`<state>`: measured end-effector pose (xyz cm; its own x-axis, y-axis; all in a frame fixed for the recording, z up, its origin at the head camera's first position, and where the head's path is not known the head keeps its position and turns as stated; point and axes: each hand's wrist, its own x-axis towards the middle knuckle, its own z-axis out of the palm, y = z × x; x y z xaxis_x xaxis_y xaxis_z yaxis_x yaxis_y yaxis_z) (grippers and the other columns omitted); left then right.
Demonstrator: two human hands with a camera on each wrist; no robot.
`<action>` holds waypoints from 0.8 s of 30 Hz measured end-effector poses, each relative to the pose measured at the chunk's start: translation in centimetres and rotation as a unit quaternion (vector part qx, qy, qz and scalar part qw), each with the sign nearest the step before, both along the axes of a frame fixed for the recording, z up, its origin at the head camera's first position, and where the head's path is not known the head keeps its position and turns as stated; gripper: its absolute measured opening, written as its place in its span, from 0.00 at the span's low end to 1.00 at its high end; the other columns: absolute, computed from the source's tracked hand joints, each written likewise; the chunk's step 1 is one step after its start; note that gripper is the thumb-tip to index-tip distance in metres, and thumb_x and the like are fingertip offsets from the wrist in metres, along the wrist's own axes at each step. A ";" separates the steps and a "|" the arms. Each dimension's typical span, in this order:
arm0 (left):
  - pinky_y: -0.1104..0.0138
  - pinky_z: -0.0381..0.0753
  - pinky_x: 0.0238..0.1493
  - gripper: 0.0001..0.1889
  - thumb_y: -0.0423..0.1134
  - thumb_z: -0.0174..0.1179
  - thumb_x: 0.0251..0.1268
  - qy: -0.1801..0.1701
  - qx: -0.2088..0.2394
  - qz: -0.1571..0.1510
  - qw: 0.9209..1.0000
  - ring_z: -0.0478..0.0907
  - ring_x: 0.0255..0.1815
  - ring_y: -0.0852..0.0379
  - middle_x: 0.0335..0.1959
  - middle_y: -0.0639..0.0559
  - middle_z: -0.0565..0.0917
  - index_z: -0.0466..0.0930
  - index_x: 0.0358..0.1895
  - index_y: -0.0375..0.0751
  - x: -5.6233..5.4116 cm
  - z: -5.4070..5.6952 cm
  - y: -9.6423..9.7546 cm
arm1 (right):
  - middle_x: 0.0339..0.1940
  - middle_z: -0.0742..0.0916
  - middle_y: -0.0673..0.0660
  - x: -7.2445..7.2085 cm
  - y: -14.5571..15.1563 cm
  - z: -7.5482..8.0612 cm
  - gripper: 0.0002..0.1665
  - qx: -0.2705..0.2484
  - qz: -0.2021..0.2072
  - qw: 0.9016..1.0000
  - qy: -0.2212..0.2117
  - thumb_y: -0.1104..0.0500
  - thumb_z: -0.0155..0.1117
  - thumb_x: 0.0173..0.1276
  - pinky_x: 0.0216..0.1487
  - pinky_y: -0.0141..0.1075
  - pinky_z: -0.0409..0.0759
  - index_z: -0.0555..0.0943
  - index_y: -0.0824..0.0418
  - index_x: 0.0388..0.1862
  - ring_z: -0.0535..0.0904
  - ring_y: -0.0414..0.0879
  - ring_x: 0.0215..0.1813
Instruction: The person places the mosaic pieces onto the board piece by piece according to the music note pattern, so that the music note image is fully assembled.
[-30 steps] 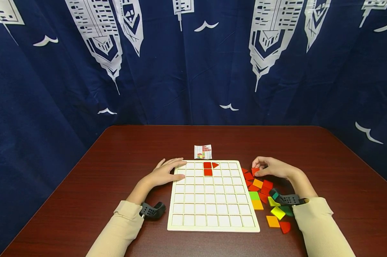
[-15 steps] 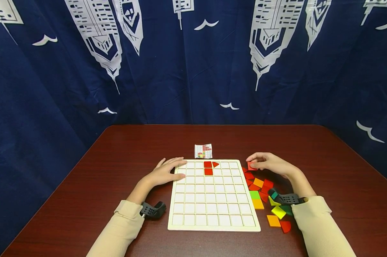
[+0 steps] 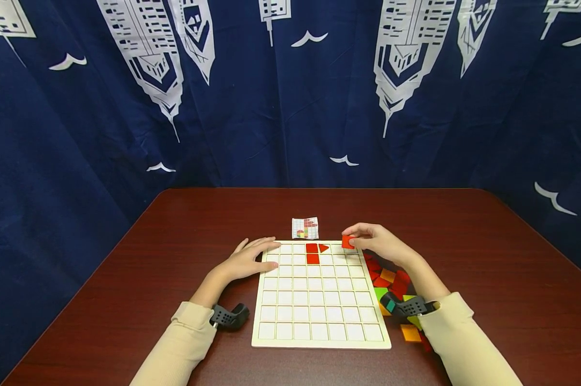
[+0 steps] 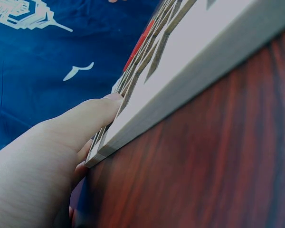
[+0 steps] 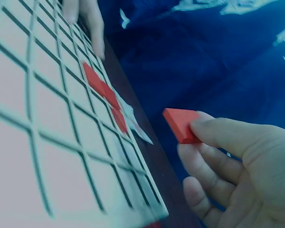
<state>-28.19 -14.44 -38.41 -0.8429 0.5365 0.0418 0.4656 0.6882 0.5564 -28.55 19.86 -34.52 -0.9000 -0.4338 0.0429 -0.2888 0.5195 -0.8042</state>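
Above the board (image 3: pixel 319 343), towards its far right corner: one red tile (image 3: pixel 347 243), grip of the right hand (image 3: pixel 382 243) clamped on it. Left hand (image 3: pixel 244 261): grip spread, resting at the left edge. Three laid pieces (image 3: pixel 312 249), red. One card (image 3: pixel 305 228) beyond. Loose tiles (image 3: pixel 400 283), right, on the bench (image 3: pixel 223 214). Risks as I judge them remotely: dropped tile, from a slack pinch; skewed board, from left-hand pressure.

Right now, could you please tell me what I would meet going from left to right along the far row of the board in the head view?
Left hand → pair of red squares → red triangle → right hand, pinching a red tile.
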 end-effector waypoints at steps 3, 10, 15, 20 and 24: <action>0.47 0.30 0.71 0.31 0.55 0.55 0.61 -0.003 0.003 0.000 1.000 0.48 0.74 0.52 0.72 0.53 0.56 0.62 0.67 0.52 0.0 0.0 0.0 | 0.49 0.81 0.61 0.2 -1.2 -0.1 0.19 -0.014 -0.008 1.000 0.021 0.56 0.57 0.66 0.48 0.40 0.77 0.75 0.62 0.53 0.77 0.47 0.46; 0.47 0.29 0.70 0.31 0.56 0.54 0.61 -0.010 0.005 0.000 1.000 0.48 0.74 0.52 0.72 0.54 0.55 0.61 0.67 0.53 0.2 0.1 0.1 | 0.43 0.82 0.61 1.2 -3.7 -0.4 0.16 -0.043 -0.030 0.998 0.043 0.57 0.58 0.65 0.41 0.39 0.78 0.77 0.61 0.50 0.78 0.51 0.41; 0.47 0.28 0.71 0.31 0.57 0.54 0.60 -0.012 0.004 0.004 1.000 0.48 0.74 0.53 0.72 0.55 0.55 0.62 0.67 0.54 0.2 0.0 0.1 | 0.41 0.83 0.59 1.5 -4.8 -1.2 0.14 -0.032 -0.033 0.998 0.051 0.58 0.58 0.64 0.35 0.35 0.76 0.79 0.59 0.48 0.77 0.48 0.37; 0.47 0.28 0.71 0.31 0.57 0.54 0.60 -0.013 0.002 0.006 1.000 0.48 0.74 0.53 0.72 0.55 0.55 0.62 0.67 0.54 0.2 -0.1 0.0 | 0.44 0.84 0.58 1.6 -5.5 -2.2 0.12 -0.017 -0.029 0.998 0.051 0.61 0.59 0.63 0.33 0.32 0.77 0.80 0.58 0.46 0.79 0.44 0.36; 0.47 0.29 0.71 0.31 0.56 0.54 0.60 -0.010 0.005 0.003 1.000 0.48 0.74 0.53 0.72 0.54 0.55 0.62 0.67 0.53 0.2 0.0 0.0 | 0.44 0.84 0.57 1.6 -5.7 -2.5 0.10 -0.009 -0.034 0.998 0.049 0.61 0.59 0.63 0.32 0.32 0.77 0.80 0.57 0.44 0.79 0.43 0.36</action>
